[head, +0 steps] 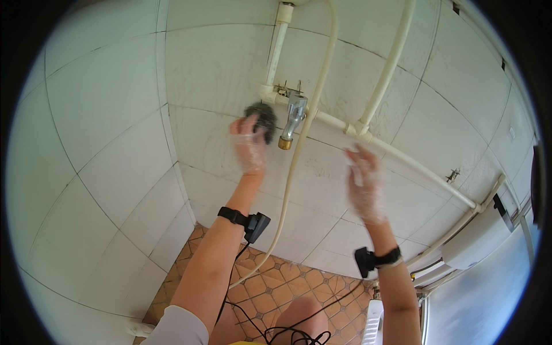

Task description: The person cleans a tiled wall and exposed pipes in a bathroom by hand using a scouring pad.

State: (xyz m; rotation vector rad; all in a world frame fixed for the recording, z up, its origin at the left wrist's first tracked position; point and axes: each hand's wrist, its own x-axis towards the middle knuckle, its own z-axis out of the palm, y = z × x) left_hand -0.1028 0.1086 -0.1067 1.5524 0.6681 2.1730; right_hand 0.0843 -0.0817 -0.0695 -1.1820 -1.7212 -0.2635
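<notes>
My left hand (250,144), in a clear plastic glove, grips a dark grey scouring pad (261,120), blurred by motion. The pad is at the white tiled wall (215,142), just below a pipe elbow (267,92). Right of it, a chrome tap (295,116) with a brass outlet end juts from the pipe. My right hand (365,183), also in a clear glove, is raised below the pipe tee (357,128), its fingers apart and nothing seen in them. Whether it touches the wall I cannot tell.
A cream hose (290,181) hangs past the tap to the brown tiled floor (258,280). A white pipe (414,166) runs along the wall towards a white tank (478,235) at right. Black cables (297,332) trail from both wrist-mounted devices. A ribbed white fixture (372,321) is at lower right.
</notes>
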